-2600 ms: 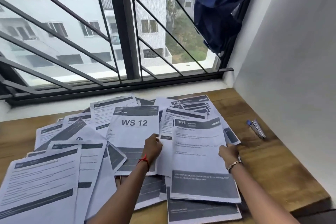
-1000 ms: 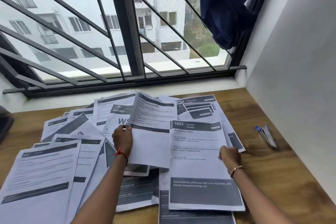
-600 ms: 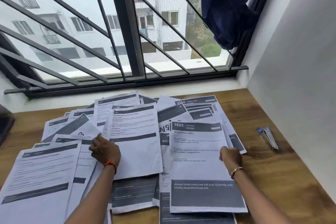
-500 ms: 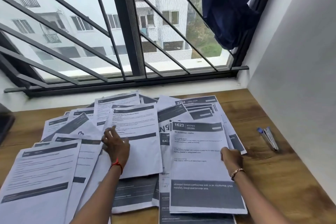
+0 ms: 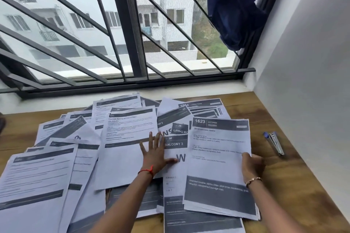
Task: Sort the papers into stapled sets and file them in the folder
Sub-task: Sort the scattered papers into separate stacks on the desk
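Observation:
Several printed sheets lie scattered and overlapping on the wooden table (image 5: pixel 280 181). My right hand (image 5: pixel 252 166) grips the right edge of a small stack topped by the sheet headed "1623 KITCHEN" (image 5: pixel 217 157). My left hand (image 5: pixel 155 154) rests flat with spread fingers across the edge of a text sheet (image 5: pixel 128 138) and the sheet marked "BALCONY 3" (image 5: pixel 175 144). A silver stapler (image 5: pixel 275 143) with a blue end lies on the table to the right of the papers. No folder is in view.
A barred window (image 5: pixel 125 24) and its sill run along the table's far edge. A white wall (image 5: pixel 312 62) bounds the right side. Dark blue cloth (image 5: pixel 234 5) hangs at the window's upper right. More sheets (image 5: pixel 34 185) pile at the near left.
My left hand laid a text sheet down on the left pile, then moved right and now rests flat beside the "BALCONY 3" sheet. My right hand kept its grip on the "1623" stack.

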